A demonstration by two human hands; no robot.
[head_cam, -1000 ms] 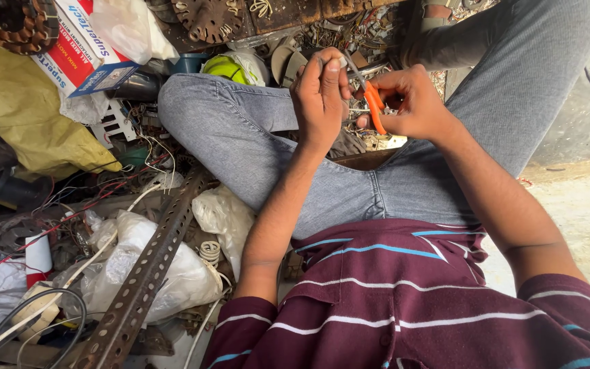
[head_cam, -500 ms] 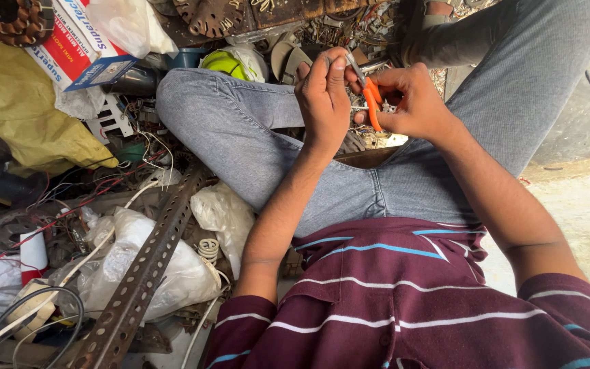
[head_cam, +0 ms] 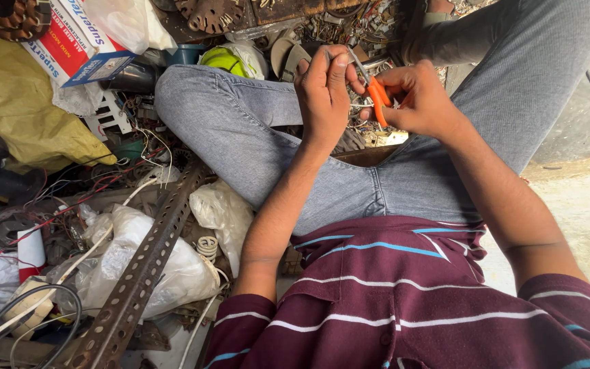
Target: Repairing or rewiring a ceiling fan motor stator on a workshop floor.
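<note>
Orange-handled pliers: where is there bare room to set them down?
Bare concrete floor beside the right leg is free. Left of the left knee it is crowded: perforated angle bar, plastic bags, wires. Scrap fills the gap beyond both hands.

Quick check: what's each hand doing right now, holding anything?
Left hand: pinched shut on a thin wire.
Right hand: shut on orange-handled pliers.

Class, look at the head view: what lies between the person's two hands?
In the head view, orange-handled pliers lie between the left hand and right hand; the right hand grips them, and a thin wire meets them.
</note>
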